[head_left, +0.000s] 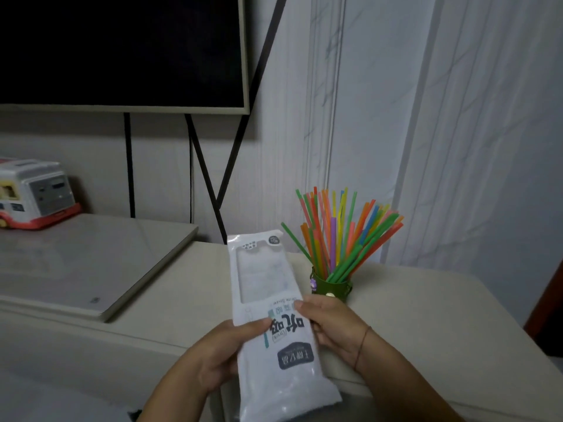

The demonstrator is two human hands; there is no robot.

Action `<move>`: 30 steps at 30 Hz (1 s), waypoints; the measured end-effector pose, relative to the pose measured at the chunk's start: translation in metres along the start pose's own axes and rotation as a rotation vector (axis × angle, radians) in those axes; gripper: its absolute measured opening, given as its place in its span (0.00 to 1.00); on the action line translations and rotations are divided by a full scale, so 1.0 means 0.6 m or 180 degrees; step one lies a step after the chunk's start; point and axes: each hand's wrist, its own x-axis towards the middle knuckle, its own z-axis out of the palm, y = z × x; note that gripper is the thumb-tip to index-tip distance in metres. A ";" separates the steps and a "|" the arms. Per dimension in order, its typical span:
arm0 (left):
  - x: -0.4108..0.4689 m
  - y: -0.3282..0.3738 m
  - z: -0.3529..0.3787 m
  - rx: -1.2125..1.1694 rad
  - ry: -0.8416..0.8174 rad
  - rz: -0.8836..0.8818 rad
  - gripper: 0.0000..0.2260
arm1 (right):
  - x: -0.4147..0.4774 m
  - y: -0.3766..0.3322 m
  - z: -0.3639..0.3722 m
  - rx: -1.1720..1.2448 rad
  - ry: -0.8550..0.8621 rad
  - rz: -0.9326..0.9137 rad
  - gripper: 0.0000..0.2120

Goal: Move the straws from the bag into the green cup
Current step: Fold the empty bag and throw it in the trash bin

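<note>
A long white plastic bag (pixel 274 300) with a clear window and printed labels lies lengthwise between my hands, its far end pointing away; no straws show through the window. My left hand (pixel 219 351) grips its left edge near the middle. My right hand (pixel 332 324) holds its right edge, thumb on the printed face. Just beyond my right hand stands the small green cup (pixel 332 287) on the beige table (pixel 426 315). Several coloured straws (pixel 341 233) fan out upward from the cup.
A flat beige slab (pixel 91 263) lies on the table's left part. A toy bus (pixel 33 193) sits at the far left. A dark screen (pixel 122 50) on black legs stands behind, and white curtains (pixel 457 132) hang to the right.
</note>
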 end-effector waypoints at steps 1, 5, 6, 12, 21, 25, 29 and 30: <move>-0.002 0.000 -0.008 0.0065 -0.0019 0.0024 0.25 | 0.003 0.002 0.004 -0.0079 -0.0012 -0.0054 0.10; 0.001 0.005 -0.041 0.0031 0.0454 0.0321 0.23 | 0.010 0.008 0.009 -0.0364 -0.0064 -0.0143 0.05; 0.002 0.006 -0.047 0.0037 0.0546 0.0418 0.21 | 0.011 0.009 0.009 -0.0464 -0.0070 -0.0139 0.03; 0.001 0.007 -0.052 0.0416 0.0534 0.0503 0.19 | 0.020 0.009 0.003 -0.0633 0.0091 -0.0349 0.03; -0.003 0.009 -0.052 0.0598 0.0469 0.0712 0.14 | 0.018 0.004 -0.013 -0.0602 0.0192 -0.0567 0.08; -0.007 0.013 -0.053 0.0523 0.0538 0.0733 0.11 | 0.013 0.005 -0.014 -0.0816 -0.0022 -0.0692 0.08; -0.007 0.016 -0.060 0.0383 0.0617 0.0672 0.09 | 0.018 0.002 -0.014 -0.0530 0.0085 -0.0814 0.05; -0.003 0.015 -0.063 0.0274 0.0607 0.0658 0.08 | 0.020 0.002 -0.015 -0.0387 0.0082 -0.0815 0.05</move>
